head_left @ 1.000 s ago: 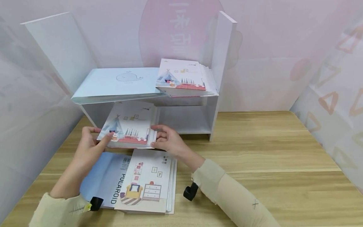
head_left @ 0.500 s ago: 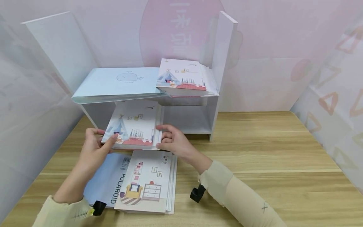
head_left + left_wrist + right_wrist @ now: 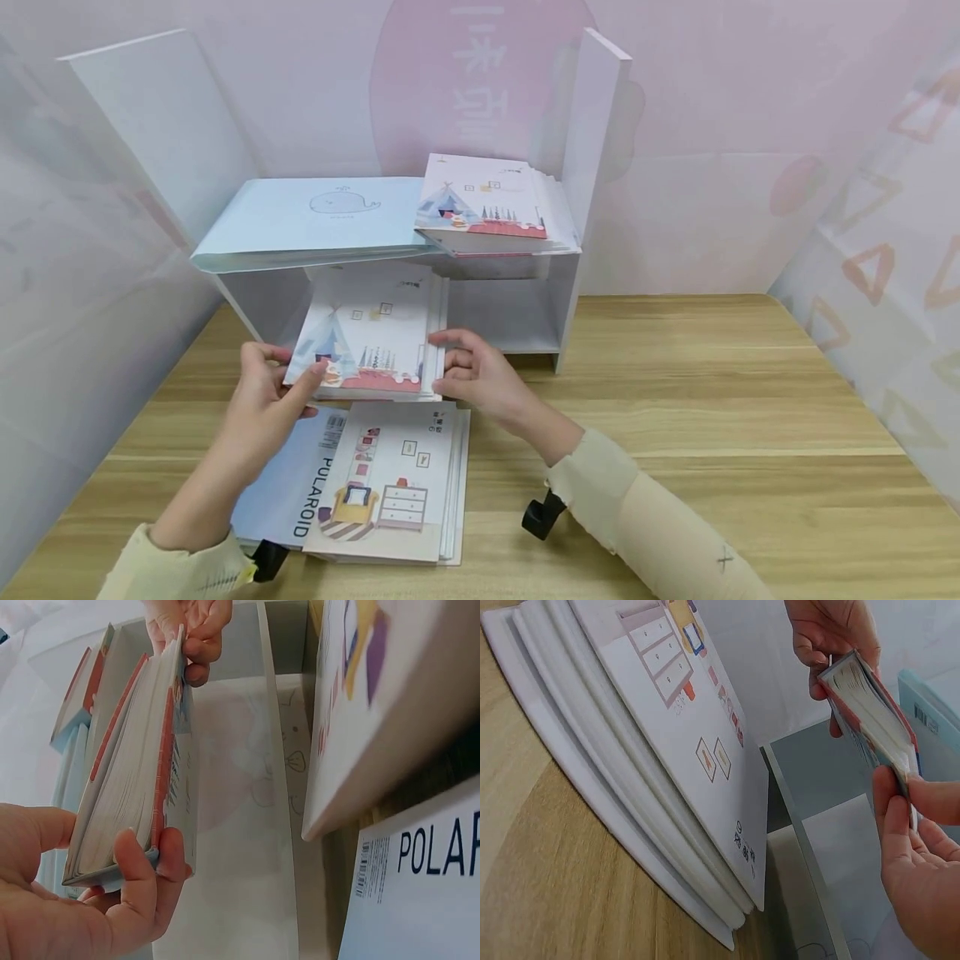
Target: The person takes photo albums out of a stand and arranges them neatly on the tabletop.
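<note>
Both hands grip a thick photo album (image 3: pixel 367 329) with a blue tent and red ground on its white cover. My left hand (image 3: pixel 262 408) holds its near left corner, thumb on the cover and fingers beneath. At its right edge, my right hand (image 3: pixel 487 375) pinches the outer pages and cover. In the left wrist view the page edges of the album (image 3: pixel 131 761) face the camera, slightly fanned. The album is tilted in front of the lower compartment of a white shelf (image 3: pixel 495 308), its far end overlapping the opening.
On the upper shelf lie a pale blue whale album (image 3: pixel 322 221) and another tent album (image 3: pixel 480 196). Below the hands, a white album with an armchair and drawers (image 3: pixel 382 492) lies partly over a blue POLAROID album (image 3: pixel 281 483) on the wooden table (image 3: pixel 712 433).
Both hands have carried the tent album to the right and slightly towards me, keeping the same hold. The shelf and other albums stay in place.
</note>
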A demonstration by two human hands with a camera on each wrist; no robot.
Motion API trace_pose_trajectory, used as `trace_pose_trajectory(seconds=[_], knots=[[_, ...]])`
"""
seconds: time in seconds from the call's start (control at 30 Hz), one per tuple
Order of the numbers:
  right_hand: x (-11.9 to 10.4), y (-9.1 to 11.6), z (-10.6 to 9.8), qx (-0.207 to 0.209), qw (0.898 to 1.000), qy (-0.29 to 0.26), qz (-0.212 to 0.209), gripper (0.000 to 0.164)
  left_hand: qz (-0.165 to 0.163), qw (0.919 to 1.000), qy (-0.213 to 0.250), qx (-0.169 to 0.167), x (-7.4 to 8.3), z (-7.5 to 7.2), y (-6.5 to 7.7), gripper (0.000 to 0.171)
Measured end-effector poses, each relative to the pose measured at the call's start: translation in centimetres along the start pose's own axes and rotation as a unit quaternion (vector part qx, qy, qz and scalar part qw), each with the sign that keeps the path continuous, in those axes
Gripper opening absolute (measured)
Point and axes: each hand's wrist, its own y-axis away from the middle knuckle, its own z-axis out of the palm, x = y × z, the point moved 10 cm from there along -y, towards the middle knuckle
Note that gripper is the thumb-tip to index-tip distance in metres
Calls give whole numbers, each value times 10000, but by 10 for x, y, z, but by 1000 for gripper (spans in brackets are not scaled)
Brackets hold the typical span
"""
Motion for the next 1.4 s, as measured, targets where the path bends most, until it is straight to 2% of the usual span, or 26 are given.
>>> trace_pose_trajectory(seconds=[0.23,0.6,0.8,0.97,1.17,1.4], knots=[[1,8,-9,24,9999,117,-42,56,-20,10000,0,-37,6,9,4,46],[-4,23,-18,60,9995,234,-196,65,194,9992,-136,-317,14,24,9,42],[-7,29,-20,21,9995,161,-277,84,389,9977,-178,-531,19,33,10,42],[-5,32,-21,70,9998,146,-130,96,332,9978,-214,-524,19,37,12,44],[-2,40,-27,166,9992,344,114,90,377,9977,-83,-563,25,41,15,43],[-1,53,-35,119,9987,463,175,85,689,9948,221,-723,34,48,24,31]])
